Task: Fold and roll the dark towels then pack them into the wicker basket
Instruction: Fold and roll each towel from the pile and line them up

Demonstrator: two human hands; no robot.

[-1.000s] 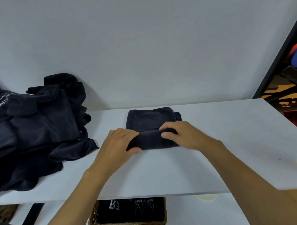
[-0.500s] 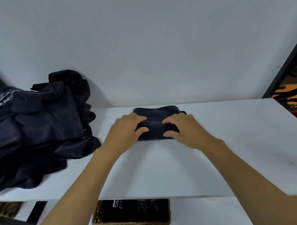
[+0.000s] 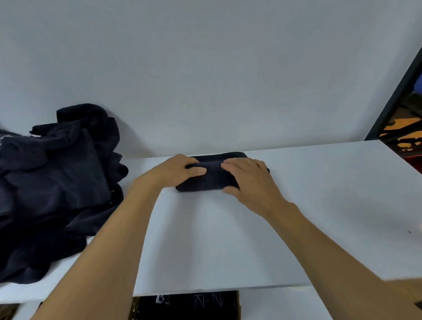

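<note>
The towel (image 3: 212,179) was gripped on the table (image 3: 327,193) by the left hand (image 3: 175,171) and the right hand (image 3: 250,180); the basket (image 3: 131,317) below seemed filled.

Two-handed grip, bare forearms extended forward and converging.
The left hand (image 3: 179,169) curls over the left end of the dark navy rolled cloth towel (image 3: 211,180), thumb in front; the right hand (image 3: 250,180) cups the right end, fingers over the top, thumb at the near edge.
</note>
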